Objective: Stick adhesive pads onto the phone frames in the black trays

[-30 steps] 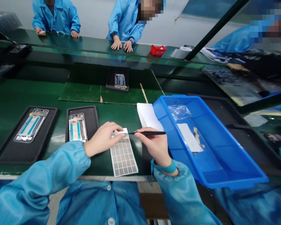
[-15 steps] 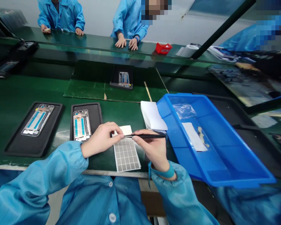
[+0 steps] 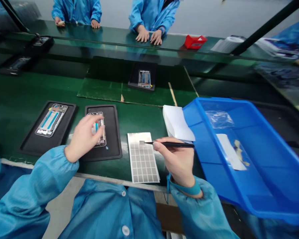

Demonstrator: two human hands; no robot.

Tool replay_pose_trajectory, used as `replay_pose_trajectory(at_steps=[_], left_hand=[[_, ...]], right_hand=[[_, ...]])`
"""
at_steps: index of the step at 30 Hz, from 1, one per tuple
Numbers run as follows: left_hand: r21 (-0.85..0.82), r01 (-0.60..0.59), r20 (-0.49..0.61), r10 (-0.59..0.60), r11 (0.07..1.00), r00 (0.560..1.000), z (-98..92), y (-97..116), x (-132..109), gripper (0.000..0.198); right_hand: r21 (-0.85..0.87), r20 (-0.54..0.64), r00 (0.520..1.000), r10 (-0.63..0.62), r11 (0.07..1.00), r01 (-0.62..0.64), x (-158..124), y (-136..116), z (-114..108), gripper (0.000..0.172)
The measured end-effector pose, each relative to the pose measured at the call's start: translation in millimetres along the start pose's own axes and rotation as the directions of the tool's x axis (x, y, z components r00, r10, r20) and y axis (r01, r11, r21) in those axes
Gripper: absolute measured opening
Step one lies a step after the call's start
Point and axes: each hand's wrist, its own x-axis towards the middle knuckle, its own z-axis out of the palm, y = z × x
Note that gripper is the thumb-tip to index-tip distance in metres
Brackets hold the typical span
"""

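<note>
Over a phone frame (image 3: 102,137) on a black tray (image 3: 114,132), my left hand (image 3: 83,136) is open, thumb and forefinger apart; it covers part of the frame, and I cannot tell whether it touches. My right hand (image 3: 177,159) holds black tweezers (image 3: 176,144) pointing left. At their tip is a small grey sticker (image 3: 142,143), above the upper part of a sticker sheet (image 3: 143,164) with rows of grey rectangles. The sheet lies near the table edge, its top rows bare. A tiny blue piece (image 3: 107,148) lies on the tray beside the frame.
Another black tray (image 3: 30,146) with a phone frame stands left. A blue bin (image 3: 254,186) holding clear plastic and a white strip is at right, beside white paper (image 3: 176,122). Farther back are a tray (image 3: 133,78) and a red box (image 3: 194,42). Two people stand opposite.
My left hand has moved left from the tweezers' tip to the phone frame. The small sticker now shows at the tweezers' tip. The whole view has shifted slightly.
</note>
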Motion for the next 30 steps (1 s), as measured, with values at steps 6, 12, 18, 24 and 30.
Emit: replay_pose_trajectory(at_steps=[6,12,18,24,30], left_hand=[[0.327,0.158,0.126,-0.209,0.932,0.97,-2.3,-56.2,-24.4,0.049],[0.188,0.091,0.172,-0.124,0.978,0.977,23.0,-35.9,-39.8,0.054],[0.158,-0.046,0.265,0.002,0.986,0.964,29.6,-13.5,-51.0,0.055],[0.151,-0.165,0.33,0.107,0.975,0.938,26.1,-16.3,-45.6,0.031],[0.198,-0.218,0.321,0.147,0.956,0.936,26.7,-14.0,-47.6,0.01]], right_hand=[[0.069,0.152,0.986,0.075,0.994,-0.086,13.9,-9.3,29.7,0.017],[0.085,0.322,0.93,0.177,0.973,-0.214,22.6,-15.7,84.3,0.023],[0.087,0.343,0.907,0.243,0.954,-0.288,27.7,5.4,114.2,0.029],[-0.018,0.297,0.919,0.259,0.964,-0.266,25.7,7.1,112.9,0.026],[-0.097,0.263,0.927,0.266,0.964,-0.249,22.0,2.7,108.6,0.021]])
